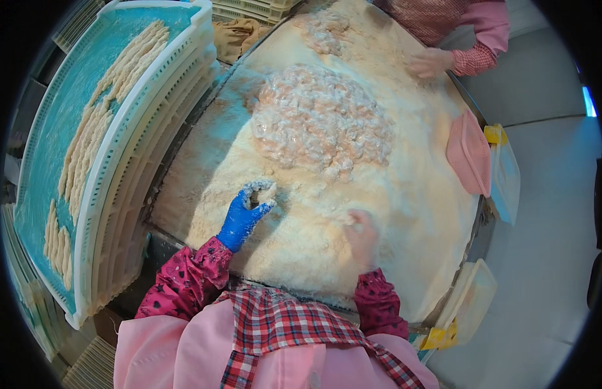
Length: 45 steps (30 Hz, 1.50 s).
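Observation:
In a blue glove, my left hand (239, 220) is closed, thumb and fingers curled around a crumb-coated piece of meat (266, 192). It is just above the thick layer of pale crumbs (275, 249) on the work table. To its right, over the same crumbs, my right hand (362, 238) is smeared by motion with its fingers bent. Whether it holds anything cannot be made out. Beyond both hands lies a large heap of raw, pinkish meat pieces (320, 117), wet-looking and partly dusted with crumbs.
Left, stacked white trays (145, 97) rise beside the table; the top one has a turquoise liner and rows of coated strips (87, 149). A pink basket (468, 153) and clear containers (471, 301) line the right edge. A co-worker's hand (431, 63) is at the far right.

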Each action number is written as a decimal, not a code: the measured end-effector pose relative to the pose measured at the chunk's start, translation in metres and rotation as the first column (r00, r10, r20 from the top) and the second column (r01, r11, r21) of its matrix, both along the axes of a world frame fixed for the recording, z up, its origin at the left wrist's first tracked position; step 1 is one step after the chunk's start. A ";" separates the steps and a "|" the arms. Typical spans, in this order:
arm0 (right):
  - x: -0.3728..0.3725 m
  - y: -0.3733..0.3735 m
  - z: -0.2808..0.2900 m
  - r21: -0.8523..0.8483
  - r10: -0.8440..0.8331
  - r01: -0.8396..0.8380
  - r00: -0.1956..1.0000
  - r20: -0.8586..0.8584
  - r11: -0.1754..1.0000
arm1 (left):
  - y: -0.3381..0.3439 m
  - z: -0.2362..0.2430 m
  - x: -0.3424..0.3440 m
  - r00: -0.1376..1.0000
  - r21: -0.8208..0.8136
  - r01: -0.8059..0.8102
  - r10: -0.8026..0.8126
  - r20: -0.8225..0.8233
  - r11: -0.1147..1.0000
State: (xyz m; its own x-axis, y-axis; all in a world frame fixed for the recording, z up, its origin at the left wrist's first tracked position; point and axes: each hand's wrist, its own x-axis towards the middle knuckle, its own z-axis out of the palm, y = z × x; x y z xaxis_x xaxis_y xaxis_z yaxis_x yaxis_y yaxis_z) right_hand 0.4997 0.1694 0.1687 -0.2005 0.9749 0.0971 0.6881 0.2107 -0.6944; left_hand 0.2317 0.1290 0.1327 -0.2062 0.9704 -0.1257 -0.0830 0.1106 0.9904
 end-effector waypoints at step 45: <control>-0.017 -0.048 -0.001 -0.229 0.095 -0.088 0.995 0.021 0.969 | -0.012 0.002 0.007 0.925 -0.098 -0.046 0.080 0.372 0.994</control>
State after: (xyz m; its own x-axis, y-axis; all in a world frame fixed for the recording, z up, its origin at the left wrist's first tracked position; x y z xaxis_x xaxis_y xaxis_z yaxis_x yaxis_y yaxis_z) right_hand 0.4823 0.1216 0.1681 -0.2894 0.9479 -0.1329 0.6955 0.1128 -0.7096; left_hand 0.2386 0.1168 0.1351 -0.1881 0.9390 -0.2879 -0.4563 0.1760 0.8722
